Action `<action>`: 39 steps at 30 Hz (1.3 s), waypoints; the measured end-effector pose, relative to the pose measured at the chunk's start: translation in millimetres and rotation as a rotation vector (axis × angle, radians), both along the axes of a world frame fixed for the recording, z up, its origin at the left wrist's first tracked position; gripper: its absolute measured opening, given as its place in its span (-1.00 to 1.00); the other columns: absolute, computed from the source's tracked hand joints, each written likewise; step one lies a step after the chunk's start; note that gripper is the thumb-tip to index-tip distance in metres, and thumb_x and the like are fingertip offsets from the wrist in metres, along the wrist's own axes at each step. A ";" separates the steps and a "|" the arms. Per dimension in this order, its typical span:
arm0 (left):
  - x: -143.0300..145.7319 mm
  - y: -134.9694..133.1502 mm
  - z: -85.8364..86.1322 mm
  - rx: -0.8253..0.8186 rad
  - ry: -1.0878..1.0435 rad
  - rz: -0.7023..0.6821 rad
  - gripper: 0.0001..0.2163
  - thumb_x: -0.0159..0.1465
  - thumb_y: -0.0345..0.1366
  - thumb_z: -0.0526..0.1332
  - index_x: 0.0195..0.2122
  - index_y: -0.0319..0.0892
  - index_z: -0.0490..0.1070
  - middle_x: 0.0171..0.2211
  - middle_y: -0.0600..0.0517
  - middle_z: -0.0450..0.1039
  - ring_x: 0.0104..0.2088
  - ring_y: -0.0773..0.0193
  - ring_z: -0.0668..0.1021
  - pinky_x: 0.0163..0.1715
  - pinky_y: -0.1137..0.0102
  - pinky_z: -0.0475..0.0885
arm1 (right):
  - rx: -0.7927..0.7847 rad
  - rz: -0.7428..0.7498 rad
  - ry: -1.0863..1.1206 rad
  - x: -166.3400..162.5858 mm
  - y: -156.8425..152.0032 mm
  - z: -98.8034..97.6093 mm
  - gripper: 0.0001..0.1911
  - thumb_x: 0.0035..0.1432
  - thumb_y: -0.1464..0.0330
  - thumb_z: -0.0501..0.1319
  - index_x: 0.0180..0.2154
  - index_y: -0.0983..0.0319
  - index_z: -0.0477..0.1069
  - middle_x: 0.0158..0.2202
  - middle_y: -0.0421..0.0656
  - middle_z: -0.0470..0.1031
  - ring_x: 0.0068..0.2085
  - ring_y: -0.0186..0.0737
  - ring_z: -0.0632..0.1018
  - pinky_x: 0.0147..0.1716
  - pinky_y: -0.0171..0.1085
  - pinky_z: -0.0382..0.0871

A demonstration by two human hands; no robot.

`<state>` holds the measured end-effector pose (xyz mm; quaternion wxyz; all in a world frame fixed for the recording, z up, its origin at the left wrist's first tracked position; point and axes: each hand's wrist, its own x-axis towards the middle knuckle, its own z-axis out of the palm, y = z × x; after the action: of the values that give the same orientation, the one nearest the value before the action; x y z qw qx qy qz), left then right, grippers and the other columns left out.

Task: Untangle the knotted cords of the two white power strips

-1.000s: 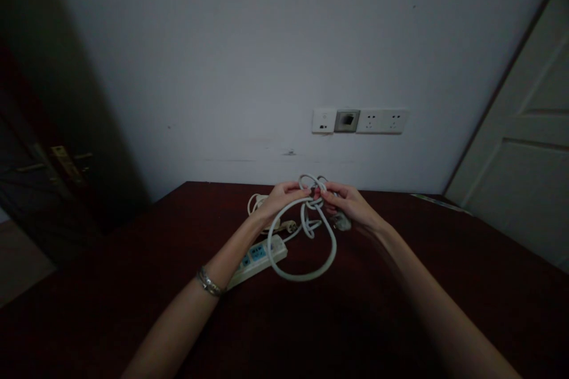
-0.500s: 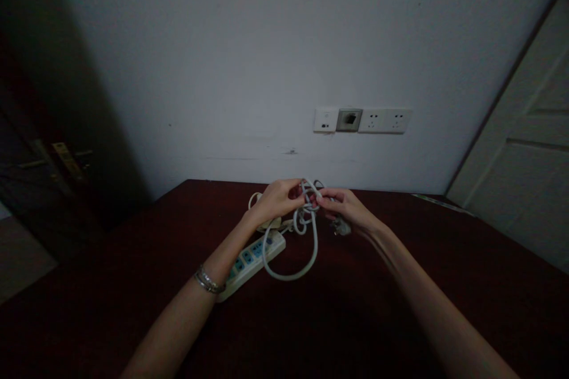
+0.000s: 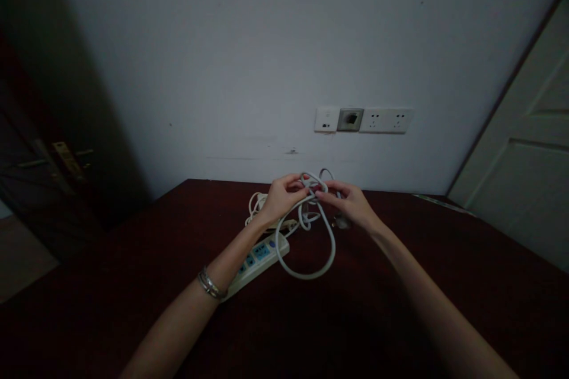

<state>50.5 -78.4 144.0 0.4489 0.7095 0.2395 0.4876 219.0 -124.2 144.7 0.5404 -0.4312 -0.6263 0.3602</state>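
My left hand (image 3: 281, 198) and my right hand (image 3: 351, 204) meet above a dark red table (image 3: 400, 284), both pinching a knotted tangle of a thick white cable (image 3: 311, 272). A large loop of that cable hangs down from the knot to the tabletop. A white power strip (image 3: 260, 257) with blue sockets lies under my left forearm, which wears a metal bracelet (image 3: 211, 285). A grey plug (image 3: 342, 222) shows just below my right hand.
A row of wall sockets (image 3: 363, 120) is set in the pale wall behind the table. A dark door with a brass handle (image 3: 66, 160) stands at the left, a white panelled door (image 3: 524, 154) at the right. More coiled cable (image 3: 255, 204) lies behind my left hand.
The hanging loop has swung right and widened since half a second ago. Both hands stay on the knot, shifted slightly right and up.
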 end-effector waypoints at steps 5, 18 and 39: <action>-9.9 2.9 7.1 -0.172 0.084 0.005 -0.76 0.07 -0.26 0.31 -0.26 -0.29 0.50 -0.37 -0.06 0.54 -0.41 0.34 0.53 -0.34 0.41 0.42 | -0.115 0.083 0.157 4.0 -0.4 -0.6 -0.59 -0.15 0.11 0.33 -0.35 0.29 0.41 -0.63 -0.31 0.18 -0.63 -0.50 0.18 -0.68 -0.43 0.01; -11.7 8.0 1.1 -0.367 0.141 -0.115 -0.81 0.11 -0.25 0.29 -0.32 -0.26 0.50 -0.52 0.01 0.47 -0.58 0.43 0.46 -0.56 0.48 0.41 | -0.132 0.174 0.182 6.2 -0.4 -1.4 -0.61 -0.11 0.14 0.33 -0.34 0.29 0.37 -0.63 -0.32 0.19 -0.63 -0.52 0.18 -0.68 -0.45 0.02; 13.5 0.8 -11.9 -0.287 -0.075 -0.006 -0.84 0.10 -0.26 0.22 -0.39 -0.27 0.36 -0.53 0.09 0.37 -0.59 0.44 0.37 -0.58 0.52 0.26 | -0.258 0.332 0.150 16.2 0.3 -0.7 -0.68 -0.07 0.22 0.32 -0.36 0.31 0.34 -0.63 -0.30 0.18 -0.61 -0.51 0.20 -0.64 -0.44 0.01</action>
<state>64.1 -77.6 132.1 0.5559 0.6200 0.2877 0.4731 235.1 -123.9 143.9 0.4590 -0.3597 -0.5956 0.5525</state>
